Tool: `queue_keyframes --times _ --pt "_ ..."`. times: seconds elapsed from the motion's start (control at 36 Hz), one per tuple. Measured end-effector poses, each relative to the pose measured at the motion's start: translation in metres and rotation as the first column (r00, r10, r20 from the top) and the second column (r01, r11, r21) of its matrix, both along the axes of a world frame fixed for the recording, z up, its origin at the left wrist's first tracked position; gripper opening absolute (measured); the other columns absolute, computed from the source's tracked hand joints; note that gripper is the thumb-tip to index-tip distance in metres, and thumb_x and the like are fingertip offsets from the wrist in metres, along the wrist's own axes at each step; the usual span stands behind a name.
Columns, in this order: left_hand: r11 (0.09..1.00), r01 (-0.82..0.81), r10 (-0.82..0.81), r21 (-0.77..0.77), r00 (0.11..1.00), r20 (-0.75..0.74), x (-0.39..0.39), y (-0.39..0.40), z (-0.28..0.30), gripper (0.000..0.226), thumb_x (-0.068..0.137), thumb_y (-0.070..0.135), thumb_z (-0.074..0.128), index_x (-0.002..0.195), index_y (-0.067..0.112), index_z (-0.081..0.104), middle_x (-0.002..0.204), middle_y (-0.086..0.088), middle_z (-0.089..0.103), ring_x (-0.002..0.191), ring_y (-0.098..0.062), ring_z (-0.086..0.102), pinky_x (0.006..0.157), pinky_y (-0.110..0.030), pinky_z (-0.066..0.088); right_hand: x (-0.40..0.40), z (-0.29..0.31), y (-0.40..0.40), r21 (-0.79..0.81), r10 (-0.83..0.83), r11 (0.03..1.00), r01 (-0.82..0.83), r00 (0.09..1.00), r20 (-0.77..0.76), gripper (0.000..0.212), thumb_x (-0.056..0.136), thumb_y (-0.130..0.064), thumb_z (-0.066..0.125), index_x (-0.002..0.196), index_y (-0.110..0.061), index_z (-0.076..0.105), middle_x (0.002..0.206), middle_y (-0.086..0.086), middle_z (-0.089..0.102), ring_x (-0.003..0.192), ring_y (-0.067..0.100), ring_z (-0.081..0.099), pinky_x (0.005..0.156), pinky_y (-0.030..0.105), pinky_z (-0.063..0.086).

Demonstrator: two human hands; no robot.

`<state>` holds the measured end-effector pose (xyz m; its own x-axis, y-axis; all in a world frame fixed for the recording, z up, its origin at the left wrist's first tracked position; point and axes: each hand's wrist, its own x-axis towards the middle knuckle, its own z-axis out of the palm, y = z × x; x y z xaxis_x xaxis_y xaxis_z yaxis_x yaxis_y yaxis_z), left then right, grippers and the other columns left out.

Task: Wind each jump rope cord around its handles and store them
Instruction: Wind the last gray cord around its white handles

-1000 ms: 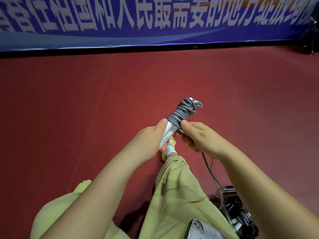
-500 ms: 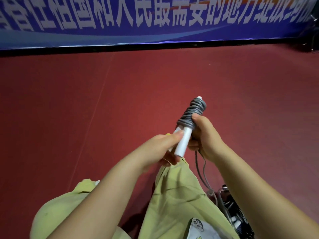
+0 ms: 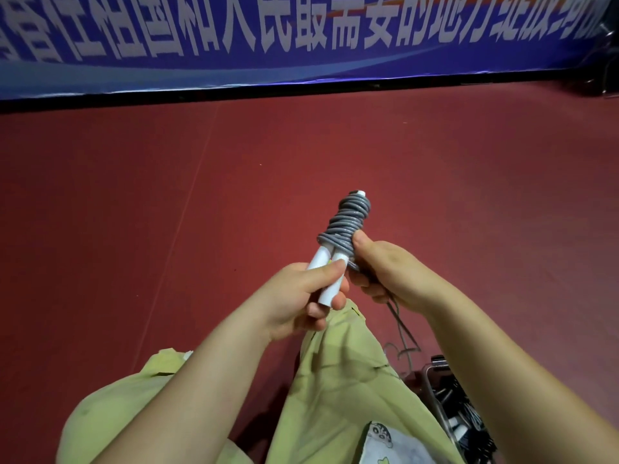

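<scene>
**Winding nearly done on this rope, storing still to go**

Winding status: your left hand (image 3: 301, 298) grips the bare lower ends of the two white handles (image 3: 330, 279), thumb across the front, fingers curled behind. The gray cord (image 3: 348, 222) is coiled thick round the handles from just above your left thumb up to the tips. Your right hand (image 3: 385, 272) is clenched on the cord at the coil's lower edge, thumb pressing the last turns.

Left, as I judge it: a short loose tail (image 3: 403, 329) hangs from under your right fingers down toward the floor (image 3: 134, 212). Wrap it, tuck the end, then store.

Container: a clear bin (image 3: 432, 373) sits below your right wrist, by your knee. It holds a heap of dark cords and handles, at least one white piece visible. Can't tell how many ropes, or whether any still need winding.
</scene>
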<state>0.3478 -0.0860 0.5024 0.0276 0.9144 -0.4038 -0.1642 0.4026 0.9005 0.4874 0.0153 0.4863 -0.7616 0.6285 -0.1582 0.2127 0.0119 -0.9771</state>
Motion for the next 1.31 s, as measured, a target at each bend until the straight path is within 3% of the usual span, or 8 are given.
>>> queue_keyframes --times 0.28,0.5,0.58,0.69,0.75,0.94,1.06,1.31 --pt "0.988 -0.051 0.116 0.143 0.861 -0.494 -0.005 0.009 -0.002 0.027 0.092 0.027 0.057 0.068 0.017 0.058 0.053 0.006 0.061 0.041 -0.005 0.044 0.049 -0.023 0.036 -0.008 -0.005 -0.005 0.151 -0.131 0.981 0.119 0.988 0.077 0.055 0.100 -0.051 0.027 0.065 -0.013 0.046 0.052 -0.002 0.032 0.048 0.015 0.024 0.047 0.027 0.020" --pt "0.997 0.034 0.066 0.073 0.178 -0.982 -0.005 0.010 -0.003 0.036 0.089 0.053 0.049 0.073 0.022 0.041 0.073 0.006 0.052 0.074 -0.024 0.051 0.053 -0.032 0.028 -0.013 -0.006 -0.009 0.084 -0.144 0.987 0.137 0.987 0.073 0.057 0.077 -0.071 0.035 0.067 -0.017 0.049 0.057 -0.001 0.033 0.049 0.012 0.021 0.049 0.029 0.015" --pt "0.994 0.080 0.050 0.074 0.270 -0.962 -0.002 0.009 0.001 0.039 0.087 0.059 0.047 0.075 0.023 0.042 0.076 0.006 0.053 0.075 -0.022 0.053 0.058 -0.034 0.035 -0.012 -0.006 -0.008 0.037 -0.194 0.980 0.194 0.981 0.004 0.045 0.080 -0.061 0.038 0.063 -0.020 0.046 0.053 -0.005 0.033 0.047 0.010 0.021 0.048 0.028 0.014" --pt "0.994 0.105 -0.078 0.041 0.903 -0.422 -0.005 0.003 0.012 0.041 0.084 0.059 0.048 0.082 0.019 0.055 0.069 0.006 0.056 0.057 -0.009 0.048 0.054 -0.027 0.043 -0.011 -0.006 -0.005 -0.071 -0.198 0.979 0.190 0.969 -0.149 0.040 0.074 -0.059 0.043 0.053 -0.026 0.049 0.052 -0.004 0.033 0.049 0.012 0.017 0.053 0.034 0.007" --pt "0.993 0.112 -0.103 0.035 0.975 -0.195 -0.008 0.000 0.013 0.044 0.071 0.060 0.048 0.082 0.019 0.060 0.064 0.004 0.056 0.053 -0.009 0.047 0.049 -0.023 0.043 -0.011 -0.006 -0.004 -0.102 -0.183 0.981 0.164 0.960 -0.211 0.037 0.064 -0.063 0.045 0.052 -0.029 0.056 0.050 -0.007 0.035 0.051 0.013 0.017 0.057 0.038 0.006" --pt "0.994 0.013 0.019 0.113 0.959 -0.282 -0.010 0.003 0.002 0.025 0.089 0.034 0.061 0.073 0.017 0.050 0.044 0.011 0.050 0.040 -0.003 0.041 0.045 -0.019 0.036 -0.011 0.001 0.001 -0.015 -0.061 0.998 0.060 0.997 -0.045 0.063 0.063 -0.069 0.042 0.087 -0.012 0.051 0.061 0.002 0.040 0.051 0.014 0.030 0.051 0.029 0.022" --pt "0.982 0.060 0.067 0.177 0.771 -0.633 -0.018 0.007 -0.010 0.033 0.072 0.052 0.067 0.067 0.022 0.054 0.050 0.016 0.050 0.049 -0.005 0.044 0.056 -0.026 0.036 -0.011 0.003 -0.003 0.018 -0.048 0.999 0.047 0.998 0.047 0.060 0.066 -0.074 0.041 0.077 -0.015 0.047 0.061 -0.001 0.033 0.057 0.016 0.017 0.057 0.038 0.010" --pt "0.970 0.011 0.199 0.242 0.533 -0.822 -0.011 0.007 -0.019 0.049 0.073 0.055 0.064 0.081 0.008 0.055 0.071 -0.002 0.056 0.061 -0.017 0.046 0.056 -0.033 0.033 -0.019 0.010 -0.010 0.171 -0.161 0.974 0.150 0.985 0.057 0.045 0.096 -0.041 0.033 0.074 -0.002 0.041 0.050 -0.009 0.029 0.044 0.006 0.022 0.050 0.026 0.019"
